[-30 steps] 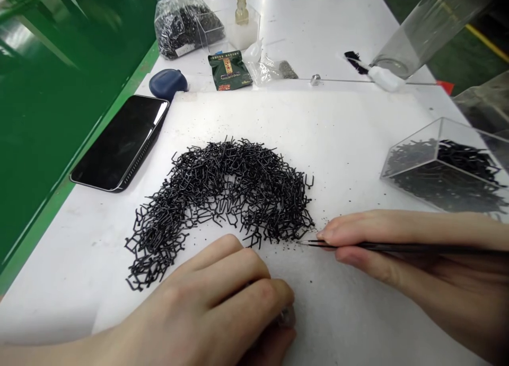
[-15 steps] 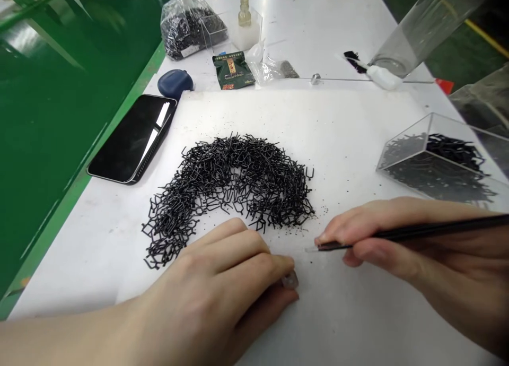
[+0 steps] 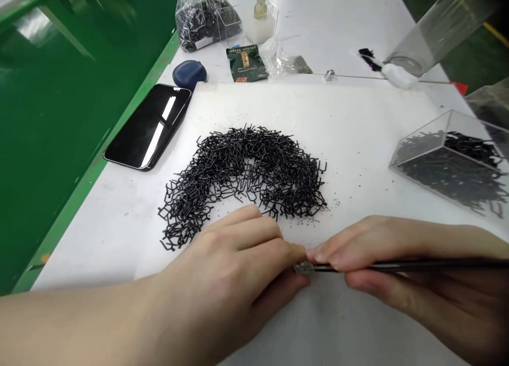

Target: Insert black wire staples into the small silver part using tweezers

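Note:
My left hand [image 3: 242, 270] is closed, pinching a small clear piece [image 3: 303, 267] between thumb and fingers; most of that piece is hidden. From the right, my right hand [image 3: 382, 260] grips a thin black tool [image 3: 421, 265], perhaps tweezers, lying along the fingers. The tool's tip meets the clear piece, and the fingertips of both hands touch or nearly touch. Just beyond the hands, a curved heap of small bent black pieces [image 3: 254, 148] spreads over the white work surface [image 3: 350, 116].
A phone [image 3: 149, 127] and a dark blue case [image 3: 190, 73] lie at the left. Farther back are a bag of black pieces [image 3: 202, 26], a green packet [image 3: 247, 63] and a small bottle [image 3: 260, 5]. A clear box [image 3: 441, 159] stands right, below a clear cylinder [image 3: 433, 37].
My right hand has moved left, bringing the black tool's tip to the clear piece in my left hand. The whole view has shifted slightly.

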`<control>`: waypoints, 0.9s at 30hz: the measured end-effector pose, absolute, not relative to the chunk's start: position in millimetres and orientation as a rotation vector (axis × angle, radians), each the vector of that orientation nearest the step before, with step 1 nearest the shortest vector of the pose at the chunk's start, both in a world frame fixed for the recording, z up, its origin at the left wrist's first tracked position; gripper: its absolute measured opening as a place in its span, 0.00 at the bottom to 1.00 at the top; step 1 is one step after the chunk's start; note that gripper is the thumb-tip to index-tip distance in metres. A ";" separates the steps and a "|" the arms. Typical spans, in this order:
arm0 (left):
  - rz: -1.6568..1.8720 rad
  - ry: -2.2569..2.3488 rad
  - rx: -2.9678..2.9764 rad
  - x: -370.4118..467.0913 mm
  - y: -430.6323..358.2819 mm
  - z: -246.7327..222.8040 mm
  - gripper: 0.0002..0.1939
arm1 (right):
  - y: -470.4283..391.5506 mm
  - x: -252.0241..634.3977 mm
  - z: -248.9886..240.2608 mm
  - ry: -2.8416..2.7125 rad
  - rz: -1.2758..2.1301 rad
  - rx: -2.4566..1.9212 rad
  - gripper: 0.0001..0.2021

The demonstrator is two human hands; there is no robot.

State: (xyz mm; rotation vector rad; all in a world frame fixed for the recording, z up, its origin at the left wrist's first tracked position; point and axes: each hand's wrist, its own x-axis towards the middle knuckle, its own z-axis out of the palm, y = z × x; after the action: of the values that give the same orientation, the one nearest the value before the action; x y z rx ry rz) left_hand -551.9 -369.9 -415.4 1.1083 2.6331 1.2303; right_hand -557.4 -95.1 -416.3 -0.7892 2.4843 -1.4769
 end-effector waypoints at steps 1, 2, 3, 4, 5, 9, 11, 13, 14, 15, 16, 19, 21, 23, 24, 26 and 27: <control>1.233 2.624 1.108 -551.8 -370.2 -415.6 0.06 | -94.8 -557.6 -417.1 2.466 -1.476 -0.792 0.10; 1.235 2.619 1.106 -551.7 -370.5 -415.9 0.06 | -94.7 -558.0 -418.2 2.444 -1.488 -0.789 0.11; 1.239 2.611 1.112 -551.6 -370.7 -416.2 0.05 | -94.7 -558.5 -419.4 2.423 -1.511 -0.778 0.10; 1.240 2.609 1.115 -551.4 -370.9 -416.5 0.05 | -95.0 -559.0 -420.5 2.401 -1.534 -0.759 0.10; 1.242 2.617 1.121 -551.2 -370.9 -416.7 0.05 | -95.3 -559.5 -421.5 2.381 -1.560 -0.742 0.09; 1.231 2.640 1.131 -550.0 -370.8 -415.9 0.07 | -96.6 -560.6 -422.6 2.344 -1.606 -0.710 0.08; 1.228 2.635 1.133 -549.8 -370.7 -415.0 0.07 | -97.1 -560.4 -421.9 2.344 -1.619 -0.703 0.08; 1.233 2.633 1.122 -550.2 -370.8 -414.9 0.07 | -97.6 -560.2 -421.2 2.340 -1.632 -0.705 0.08; 1.235 2.628 1.116 -550.6 -370.9 -415.4 0.06 | -97.7 -560.1 -421.0 2.338 -1.637 -0.713 0.08; 1.237 2.626 1.111 -551.2 -371.1 -416.1 0.06 | -97.7 -560.0 -421.1 2.339 -1.636 -0.718 0.08; 1.233 2.624 1.103 -551.8 -371.3 -417.0 0.06 | -97.5 -559.8 -421.4 2.342 -1.635 -0.721 0.08; 1.227 2.607 1.119 -553.1 -372.1 -419.0 0.08 | -95.5 -558.7 -423.9 2.347 -1.626 -0.716 0.09; 1.215 2.606 1.114 -553.0 -371.9 -418.5 0.09 | -93.2 -557.5 -426.4 2.347 -1.624 -0.713 0.10; 1.209 2.617 1.102 -552.2 -371.0 -416.8 0.10 | -90.9 -556.2 -428.8 2.348 -1.627 -0.712 0.13; 1.205 2.630 1.087 -551.8 -370.4 -415.9 0.09 | -89.9 -555.7 -429.7 2.352 -1.629 -0.709 0.13; 1.217 2.629 1.087 -551.2 -369.4 -414.8 0.10 | -88.7 -554.6 -430.8 2.366 -1.621 -0.698 0.13; 1.221 2.623 1.093 -551.0 -369.1 -414.6 0.10 | -88.4 -554.0 -431.2 2.373 -1.614 -0.690 0.11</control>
State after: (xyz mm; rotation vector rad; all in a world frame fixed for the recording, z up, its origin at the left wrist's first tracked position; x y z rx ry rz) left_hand -551.0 -369.1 -414.6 1.0929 2.6235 1.2205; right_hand -554.0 -88.4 -431.2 -0.6903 2.3731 -1.6137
